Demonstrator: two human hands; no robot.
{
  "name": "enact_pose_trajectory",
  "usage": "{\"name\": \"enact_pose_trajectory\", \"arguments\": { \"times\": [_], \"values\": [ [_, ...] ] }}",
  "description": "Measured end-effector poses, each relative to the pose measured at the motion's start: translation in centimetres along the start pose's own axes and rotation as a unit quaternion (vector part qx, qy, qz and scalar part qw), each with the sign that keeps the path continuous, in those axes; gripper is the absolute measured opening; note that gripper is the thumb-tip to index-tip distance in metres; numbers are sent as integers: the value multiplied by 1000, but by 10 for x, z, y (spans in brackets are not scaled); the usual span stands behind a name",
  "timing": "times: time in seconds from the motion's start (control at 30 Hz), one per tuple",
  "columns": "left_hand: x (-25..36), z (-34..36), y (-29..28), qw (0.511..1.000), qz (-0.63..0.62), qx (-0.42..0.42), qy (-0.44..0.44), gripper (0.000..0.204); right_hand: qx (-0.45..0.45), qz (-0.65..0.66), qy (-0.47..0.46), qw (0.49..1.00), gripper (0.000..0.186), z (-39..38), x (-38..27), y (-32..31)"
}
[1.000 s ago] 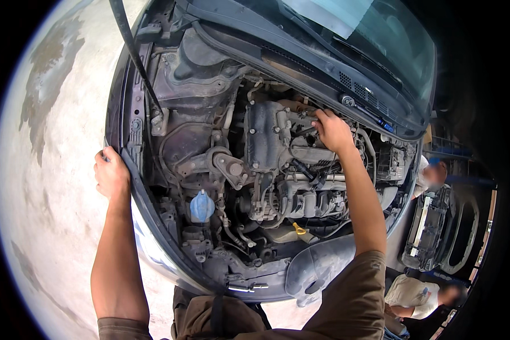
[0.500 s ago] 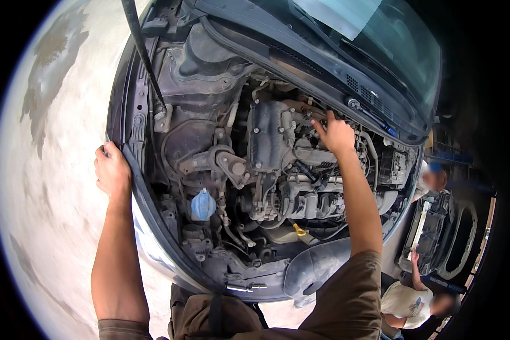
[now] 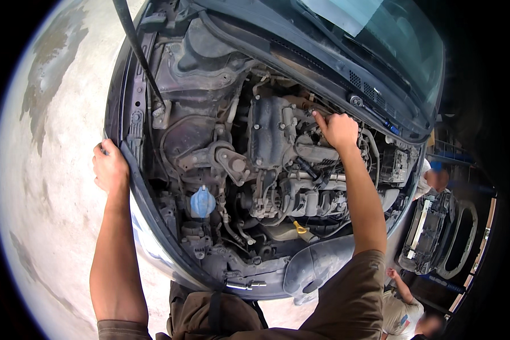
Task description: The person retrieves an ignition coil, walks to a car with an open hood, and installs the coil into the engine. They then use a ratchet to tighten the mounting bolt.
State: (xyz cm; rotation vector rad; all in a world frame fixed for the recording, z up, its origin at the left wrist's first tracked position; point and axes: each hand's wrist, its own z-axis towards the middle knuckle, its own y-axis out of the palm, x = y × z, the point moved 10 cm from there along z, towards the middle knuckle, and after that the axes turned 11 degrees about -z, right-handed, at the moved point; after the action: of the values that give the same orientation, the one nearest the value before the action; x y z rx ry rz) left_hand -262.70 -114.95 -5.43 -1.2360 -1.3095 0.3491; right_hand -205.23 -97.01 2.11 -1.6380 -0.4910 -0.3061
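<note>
Left hand (image 3: 111, 166): fingers bent over the outer edge of the car's fender (image 3: 117, 107); whether they pinch anything is hidden
Right hand (image 3: 341, 133): thumb stretched out, fingers half-curled and turned away, over the engine's rear; cannot tell whether it grips a part
Engine (image 3: 267, 133): middle of the open bay, partly covered by the right forearm
Ratchet (image 3: 374, 115): blue-handled, lying on the cowl (image 3: 370, 90) beyond the right hand
Dipstick handle (image 3: 300, 228): yellow, near the engine's front
</note>
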Motion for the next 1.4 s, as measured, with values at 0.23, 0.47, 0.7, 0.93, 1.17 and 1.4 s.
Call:
{"name": "enact_pose_trajectory", "arguments": {
  "times": [0.23,0.47,0.7,0.93,1.17,1.4],
  "values": [
    [-2,3,1,1000,7,0,-3,61,59,93,-71,991,34,-12,-17,-10],
    [1,0,-2,1000,-2,1,-4,62,42,117,-59,990,30,-2,-9,1],
    [1,0,-1,1000,0,-2,-4,62,28,124,-23,992,31,13,-2,10],
    [-1,0,-2,1000,-2,0,-6,63,-66,256,31,964,31,11,5,14],
    [-1,0,-1,1000,2,-10,-12,64,41,191,-37,980,30,-1,-3,2],
    [-3,4,2,1000,-7,-8,-12,64,-56,-27,18,998,37,12,-8,2]
  ]
}}
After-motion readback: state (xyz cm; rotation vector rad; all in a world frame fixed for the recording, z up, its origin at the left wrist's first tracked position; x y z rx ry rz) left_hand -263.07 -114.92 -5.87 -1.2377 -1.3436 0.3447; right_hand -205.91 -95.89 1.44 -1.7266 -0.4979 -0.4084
